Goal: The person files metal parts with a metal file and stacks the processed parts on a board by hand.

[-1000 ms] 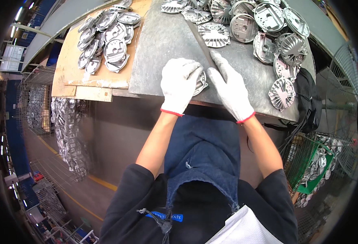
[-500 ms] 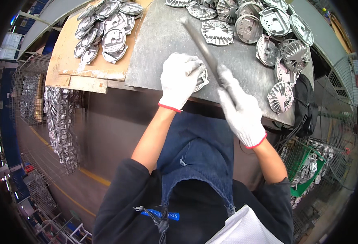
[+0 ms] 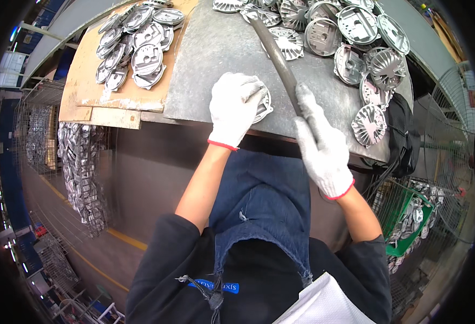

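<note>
Gloves of white knit cotton with red cuffs cover both hands in the head view. The left hand (image 3: 236, 105) presses flat, fingers curled over a round, ribbed cast-metal cover (image 3: 262, 105) that lies at the near edge of the grey sheet-metal table (image 3: 210, 59); its grip is clamped down on that part. The right hand (image 3: 322, 146) is clenched around the handle end of a long, dark, slightly curved metal file (image 3: 278, 54), whose blade slants up and away across the table past the cover. More dull silver castings (image 3: 356, 32), round and finned, lie scattered along the far right of the table. A second heap of flatter oval castings (image 3: 137, 43) rests on a brown cardboard sheet (image 3: 86, 89) to the left.
</note>
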A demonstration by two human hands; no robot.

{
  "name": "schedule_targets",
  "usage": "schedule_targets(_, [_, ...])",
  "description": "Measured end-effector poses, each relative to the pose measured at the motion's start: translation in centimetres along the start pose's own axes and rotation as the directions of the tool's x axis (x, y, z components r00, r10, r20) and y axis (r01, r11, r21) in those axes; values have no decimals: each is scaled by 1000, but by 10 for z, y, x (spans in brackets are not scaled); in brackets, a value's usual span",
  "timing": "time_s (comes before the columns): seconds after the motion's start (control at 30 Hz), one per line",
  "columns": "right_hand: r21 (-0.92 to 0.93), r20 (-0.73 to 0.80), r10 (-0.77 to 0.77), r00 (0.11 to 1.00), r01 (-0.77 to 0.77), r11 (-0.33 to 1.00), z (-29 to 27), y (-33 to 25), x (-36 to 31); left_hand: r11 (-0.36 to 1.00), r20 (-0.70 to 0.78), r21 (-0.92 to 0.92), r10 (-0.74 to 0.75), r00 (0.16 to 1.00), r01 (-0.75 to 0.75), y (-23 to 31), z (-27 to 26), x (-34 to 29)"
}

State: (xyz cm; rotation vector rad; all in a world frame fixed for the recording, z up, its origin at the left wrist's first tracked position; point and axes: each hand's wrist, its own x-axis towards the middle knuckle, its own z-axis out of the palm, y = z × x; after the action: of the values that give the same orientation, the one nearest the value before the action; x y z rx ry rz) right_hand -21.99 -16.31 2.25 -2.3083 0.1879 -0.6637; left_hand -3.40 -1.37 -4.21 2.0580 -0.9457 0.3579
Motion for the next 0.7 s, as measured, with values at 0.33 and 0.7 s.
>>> schedule_targets(0.33, [70,109,186,977,-194,979,3,-6,-5,997,44,36,-64,997,63,2,2,2])
schedule_targets(0.7, [150,213,376,902,-411,899,74,25,62,996,288,94,-28,957,1,2,-18,27])
